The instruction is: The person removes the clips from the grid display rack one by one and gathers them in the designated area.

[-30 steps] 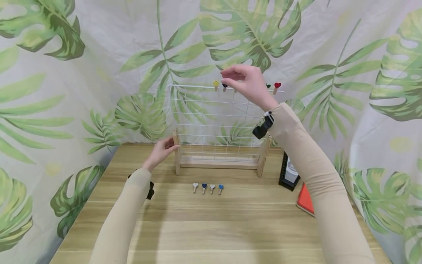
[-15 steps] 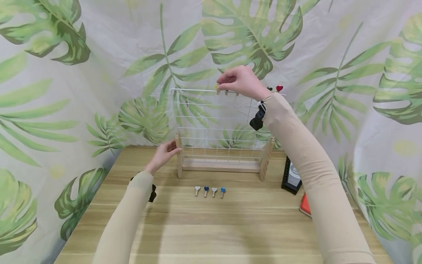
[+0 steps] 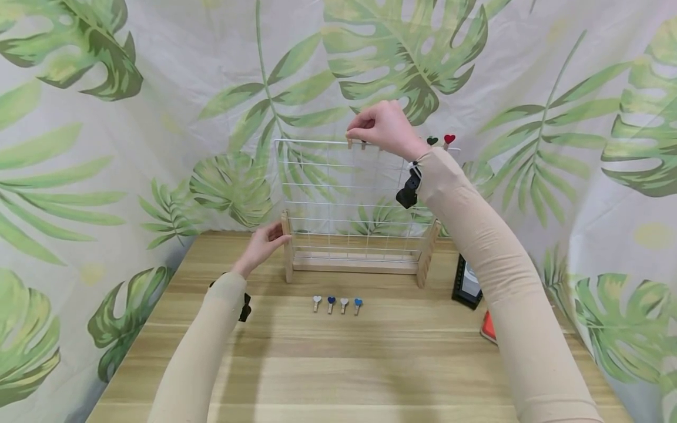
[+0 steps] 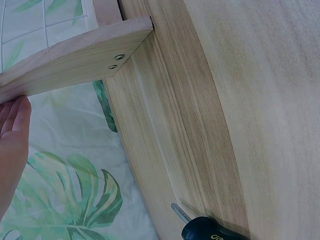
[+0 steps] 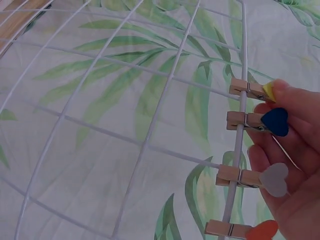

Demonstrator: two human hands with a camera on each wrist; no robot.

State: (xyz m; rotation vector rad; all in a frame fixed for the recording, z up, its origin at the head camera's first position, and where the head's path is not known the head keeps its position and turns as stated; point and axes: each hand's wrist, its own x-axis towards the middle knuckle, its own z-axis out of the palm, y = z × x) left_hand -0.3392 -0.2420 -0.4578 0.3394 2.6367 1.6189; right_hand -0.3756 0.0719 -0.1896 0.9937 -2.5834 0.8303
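Observation:
My right hand (image 3: 388, 129) pinches the yellow-headed clothespin (image 5: 250, 90) by its end at the grid's top wire. That small wooden clothespin sits across the wire. In the right wrist view, clothespins with a dark blue heart (image 5: 276, 122), a pale heart (image 5: 274, 179) and an orange heart (image 5: 262, 231) are clipped beside it. Green (image 3: 432, 140) and red (image 3: 449, 139) heart clothespins stand farther right, in the head view. My left hand (image 3: 261, 247) holds the left wooden post (image 3: 287, 252) of the stand, which carries the white wire grid (image 3: 328, 202).
A row of several heart clothespins (image 3: 331, 301) lies on the wooden table (image 3: 338, 364) before the stand. To the right are a black-framed item (image 3: 466, 288) and a red item (image 3: 489, 326), partly behind the sleeve. A dark-handled tool (image 4: 200, 227) shows in the left wrist view.
My right hand has moved slightly left along the top wire, from beside the yellow clothespin onto it, and its fingers have closed. The left hand stays on the post.

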